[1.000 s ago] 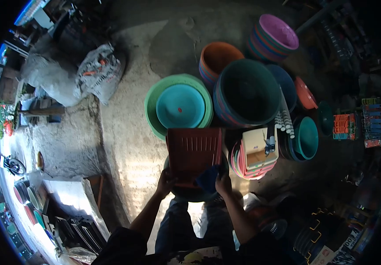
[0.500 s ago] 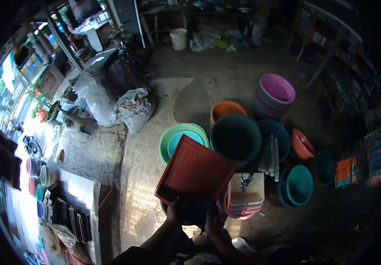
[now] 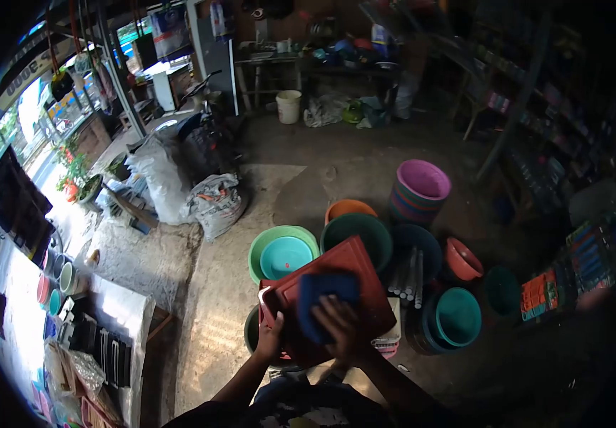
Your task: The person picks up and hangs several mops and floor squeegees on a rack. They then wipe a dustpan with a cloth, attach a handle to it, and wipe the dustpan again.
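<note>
A red-brown rectangular plastic tray (image 3: 366,296) is held at a tilt in front of me, over the stacked tubs. My left hand (image 3: 271,340) grips its near left edge, with the thumb up along the rim. My right hand (image 3: 338,322) presses a folded dark blue cloth (image 3: 315,289) against the broad face of the tray. The fingers lie across the cloth and are slightly blurred. Behind the tray, a dark green tub (image 3: 336,230) is partly covered. Left of it, a turquoise basin (image 3: 286,258) sits inside a light green one (image 3: 256,260).
Several stacked tubs topped with pink (image 3: 422,180) stand beyond, with grey pipes (image 3: 413,274) and a teal tub (image 3: 457,317) nearer. A full sack (image 3: 215,207) rests on the concrete floor. At left is a low table (image 3: 126,303) with black goods; dark shelves line the right.
The tray has turned and moved right, and now covers part of the green tub. The blue cloth has moved from the tray's near edge up onto its face under my right hand. My view has tilted upward.
</note>
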The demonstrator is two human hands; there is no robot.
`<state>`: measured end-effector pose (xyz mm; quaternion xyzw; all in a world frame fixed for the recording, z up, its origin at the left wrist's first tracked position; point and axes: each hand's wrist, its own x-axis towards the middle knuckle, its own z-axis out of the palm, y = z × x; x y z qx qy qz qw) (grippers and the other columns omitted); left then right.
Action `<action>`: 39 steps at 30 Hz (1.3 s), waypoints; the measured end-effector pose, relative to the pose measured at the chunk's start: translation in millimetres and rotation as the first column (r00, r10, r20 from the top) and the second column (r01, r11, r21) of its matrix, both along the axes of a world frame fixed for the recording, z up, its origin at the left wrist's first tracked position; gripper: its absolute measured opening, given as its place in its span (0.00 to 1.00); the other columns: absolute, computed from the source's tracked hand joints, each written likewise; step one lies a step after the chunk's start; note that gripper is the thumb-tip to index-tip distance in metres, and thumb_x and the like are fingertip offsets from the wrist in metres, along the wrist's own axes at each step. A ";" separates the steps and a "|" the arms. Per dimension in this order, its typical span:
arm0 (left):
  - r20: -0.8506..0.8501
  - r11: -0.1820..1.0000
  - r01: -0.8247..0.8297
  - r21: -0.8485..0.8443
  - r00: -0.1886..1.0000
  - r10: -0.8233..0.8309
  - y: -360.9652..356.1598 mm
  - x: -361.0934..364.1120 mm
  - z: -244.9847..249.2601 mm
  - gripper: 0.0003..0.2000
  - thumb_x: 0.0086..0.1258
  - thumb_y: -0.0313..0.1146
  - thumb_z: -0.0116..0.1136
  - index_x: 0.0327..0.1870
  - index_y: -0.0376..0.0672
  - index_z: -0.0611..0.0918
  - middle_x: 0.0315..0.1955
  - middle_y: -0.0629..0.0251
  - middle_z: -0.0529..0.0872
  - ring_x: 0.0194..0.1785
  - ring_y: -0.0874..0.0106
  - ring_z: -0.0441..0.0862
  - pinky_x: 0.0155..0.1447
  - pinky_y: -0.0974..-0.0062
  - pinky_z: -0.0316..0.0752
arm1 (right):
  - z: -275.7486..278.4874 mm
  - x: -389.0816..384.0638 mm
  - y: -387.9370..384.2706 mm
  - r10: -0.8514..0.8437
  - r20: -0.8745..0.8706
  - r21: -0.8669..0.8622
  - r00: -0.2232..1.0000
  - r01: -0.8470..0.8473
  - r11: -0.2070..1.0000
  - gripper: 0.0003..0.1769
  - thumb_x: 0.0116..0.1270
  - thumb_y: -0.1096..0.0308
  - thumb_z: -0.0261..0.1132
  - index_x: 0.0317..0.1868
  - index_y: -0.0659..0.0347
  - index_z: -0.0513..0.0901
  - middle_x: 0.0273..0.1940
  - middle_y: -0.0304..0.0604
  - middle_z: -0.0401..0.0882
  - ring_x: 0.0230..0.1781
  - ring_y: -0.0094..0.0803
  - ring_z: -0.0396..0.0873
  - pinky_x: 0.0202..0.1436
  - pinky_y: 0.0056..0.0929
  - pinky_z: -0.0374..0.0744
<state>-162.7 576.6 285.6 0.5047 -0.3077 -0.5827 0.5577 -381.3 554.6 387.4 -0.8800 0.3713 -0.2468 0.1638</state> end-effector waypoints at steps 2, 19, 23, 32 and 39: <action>-0.006 0.990 0.112 -0.084 0.994 -0.113 -0.6 -3.9 2.6 0.20 0.75 0.44 0.47 0.60 0.39 0.69 0.47 0.65 0.79 0.47 0.76 0.77 0.51 0.75 0.74 | -15.0 17.6 0.8 -0.022 -0.120 -0.103 0.992 0.009 0.995 0.40 0.51 0.62 0.65 0.67 0.55 0.66 0.72 0.48 0.56 0.73 0.43 0.54 0.73 0.47 0.52; 0.050 0.929 0.349 -0.124 0.937 -0.345 -30.9 17.2 72.9 0.07 0.71 0.38 0.56 0.42 0.46 0.77 0.26 0.76 0.75 0.25 0.84 0.69 0.28 0.83 0.64 | 5.4 -37.6 -41.9 -0.434 -0.179 -0.287 0.883 0.375 0.881 0.45 0.52 0.54 0.66 0.70 0.51 0.60 0.72 0.46 0.55 0.73 0.46 0.52 0.71 0.55 0.54; -0.049 0.942 0.321 -0.095 0.944 -0.327 -31.3 14.7 52.3 0.08 0.70 0.38 0.57 0.44 0.47 0.76 0.27 0.76 0.76 0.24 0.85 0.70 0.27 0.84 0.64 | 3.7 -33.6 -30.9 -0.646 -0.044 -0.265 0.762 0.615 0.743 0.43 0.55 0.58 0.63 0.71 0.55 0.58 0.73 0.54 0.50 0.72 0.59 0.49 0.71 0.59 0.51; -0.106 0.945 0.308 -0.107 0.942 -0.319 -49.0 8.8 56.0 0.10 0.73 0.42 0.53 0.41 0.47 0.75 0.22 0.77 0.74 0.21 0.84 0.69 0.25 0.83 0.62 | -22.5 32.9 4.1 -0.130 -0.163 -0.059 0.978 0.122 0.991 0.43 0.55 0.58 0.64 0.71 0.52 0.58 0.73 0.47 0.51 0.74 0.49 0.50 0.72 0.55 0.53; 0.042 0.964 0.219 -0.151 0.976 -0.216 -67.6 37.6 76.5 0.15 0.73 0.47 0.50 0.44 0.44 0.76 0.26 0.73 0.78 0.23 0.83 0.70 0.28 0.84 0.64 | -13.9 -45.1 5.2 -0.331 -0.309 -0.150 0.892 0.298 0.943 0.45 0.49 0.57 0.67 0.70 0.53 0.61 0.73 0.46 0.52 0.74 0.45 0.49 0.73 0.53 0.52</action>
